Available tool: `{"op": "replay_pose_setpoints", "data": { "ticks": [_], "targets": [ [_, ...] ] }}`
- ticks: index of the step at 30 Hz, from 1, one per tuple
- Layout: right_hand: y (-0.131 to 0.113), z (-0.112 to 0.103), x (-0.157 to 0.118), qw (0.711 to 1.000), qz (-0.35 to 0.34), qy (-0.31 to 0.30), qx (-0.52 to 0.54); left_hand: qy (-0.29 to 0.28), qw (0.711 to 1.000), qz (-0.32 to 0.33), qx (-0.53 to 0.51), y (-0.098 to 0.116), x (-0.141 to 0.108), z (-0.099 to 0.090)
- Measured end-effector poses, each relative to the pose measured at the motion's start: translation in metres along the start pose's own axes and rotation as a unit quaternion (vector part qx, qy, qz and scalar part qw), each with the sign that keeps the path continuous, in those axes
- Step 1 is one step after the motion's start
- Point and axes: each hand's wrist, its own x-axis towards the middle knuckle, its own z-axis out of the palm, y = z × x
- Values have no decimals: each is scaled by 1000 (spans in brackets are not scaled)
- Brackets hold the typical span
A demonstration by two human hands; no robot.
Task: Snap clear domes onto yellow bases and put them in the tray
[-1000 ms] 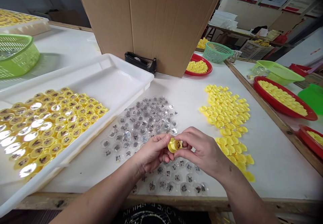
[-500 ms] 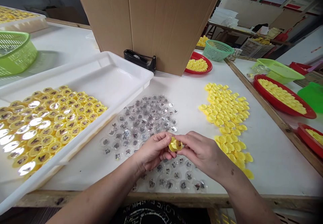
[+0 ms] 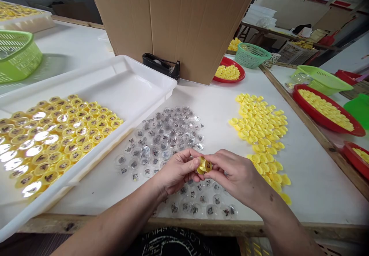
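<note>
My left hand (image 3: 180, 171) and my right hand (image 3: 230, 171) meet over the table, both closed on one small yellow piece (image 3: 204, 165) with a printed picture on its round face. Beneath and beyond them spread clear round discs (image 3: 164, 133) with small printed figures. To the right lies a loose pile of yellow cups (image 3: 262, 123). On the left, a white tray (image 3: 144, 80) holds rows of yellow pieces (image 3: 69, 131) with pictures on top, some of them shining with glare.
Behind stand a tall cardboard box (image 3: 178, 25) and a black tape dispenser (image 3: 161, 66). A green basket (image 3: 20, 62) is at far left. Beyond a wooden strip (image 3: 317, 129), right, are a red plate (image 3: 328, 112) of yellow pieces and a light green basket (image 3: 319, 80).
The view has shifted slightly. The yellow piece has turned a little between my fingers, and both hands still hold it.
</note>
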Motion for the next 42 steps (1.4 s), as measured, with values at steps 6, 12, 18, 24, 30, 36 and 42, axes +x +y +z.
{"op": "replay_pose_setpoints", "data": {
  "ticks": [6, 12, 18, 24, 30, 36, 42],
  "targets": [
    [-4, 4, -1, 999, 3, -10, -53, 19, 1000, 17, 9, 0, 0, -1],
    [-6, 23, -2, 986, -7, 48, -158, 44, 993, 28, 106, 3, 2, -1],
    [-3, 39, -4, 985, 36, 145, -90, 20, 972, 77, 220, 10, -4, 8],
    [11, 35, -11, 963, 128, 150, 182, 40, 949, 148, 275, 11, -5, 10],
    [18, 43, -14, 921, 146, 125, 337, 85, 927, 153, 330, 11, -8, 10],
    [17, 48, -12, 909, 154, 131, 364, 87, 908, 133, 387, 15, -8, 3],
    [30, 60, -19, 883, 226, 111, 396, 148, 931, 73, 325, 0, -3, 11]
  ]
}}
